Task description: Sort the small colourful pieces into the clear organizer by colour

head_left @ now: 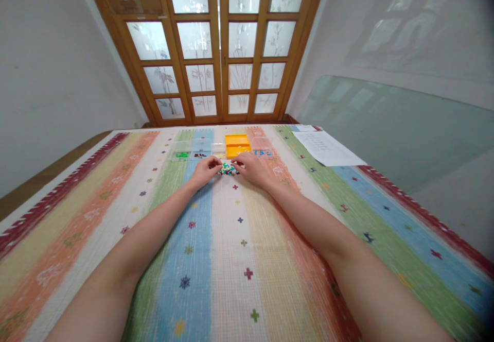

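A small pile of mixed green, blue, white and dark pieces (229, 170) lies on the striped cloth between my two hands. My left hand (206, 171) is at the pile's left edge, thumb and fingers curled together in a pinch. On the opposite edge my right hand (251, 168) has its fingers bent down and closed by the pieces. What sits between the fingertips of either hand is too small to make out. Just beyond are green pieces (182, 154), dark red-brown pieces (200, 155) and blue pieces (263, 153) in clear boxes. An orange box (237, 140) stands open, with whitish pieces in it.
A striped, patterned tablecloth (231, 239) covers the table. White paper sheets (322, 149) lie at the far right. Behind the table stand wooden doors with glass panes (239, 77), and a glass panel (386, 125) leans along the right wall.
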Demonstrator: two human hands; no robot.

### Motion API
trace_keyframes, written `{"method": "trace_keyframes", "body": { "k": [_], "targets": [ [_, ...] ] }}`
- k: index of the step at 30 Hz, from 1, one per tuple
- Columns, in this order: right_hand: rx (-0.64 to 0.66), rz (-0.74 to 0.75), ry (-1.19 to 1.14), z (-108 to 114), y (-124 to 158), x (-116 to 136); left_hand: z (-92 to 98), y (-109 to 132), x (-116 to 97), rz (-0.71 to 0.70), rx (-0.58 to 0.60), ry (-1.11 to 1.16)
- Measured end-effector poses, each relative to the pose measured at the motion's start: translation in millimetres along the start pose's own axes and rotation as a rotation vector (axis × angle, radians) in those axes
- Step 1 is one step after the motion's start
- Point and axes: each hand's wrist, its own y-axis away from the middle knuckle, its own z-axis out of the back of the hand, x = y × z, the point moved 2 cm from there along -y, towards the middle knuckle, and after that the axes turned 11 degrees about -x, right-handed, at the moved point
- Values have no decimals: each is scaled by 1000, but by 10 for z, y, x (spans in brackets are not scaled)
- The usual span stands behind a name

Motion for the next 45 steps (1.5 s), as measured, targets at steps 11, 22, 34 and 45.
{"method": "trace_keyframes", "body": {
  "k": [11, 22, 34, 45],
  "targets": [
    [55, 65, -1, -62, 15, 137, -131, 62, -124, 50, 16, 80],
    [75, 106, 14, -96, 30, 149, -140, 81, -136, 1, 38, -2],
    [-5, -39, 72, -20, 37, -101, 7, 78, -115, -113, -14, -394],
    [-109, -490, 324, 69, 54, -644, 67, 90, 0, -243, 61, -630]
  ]
}}
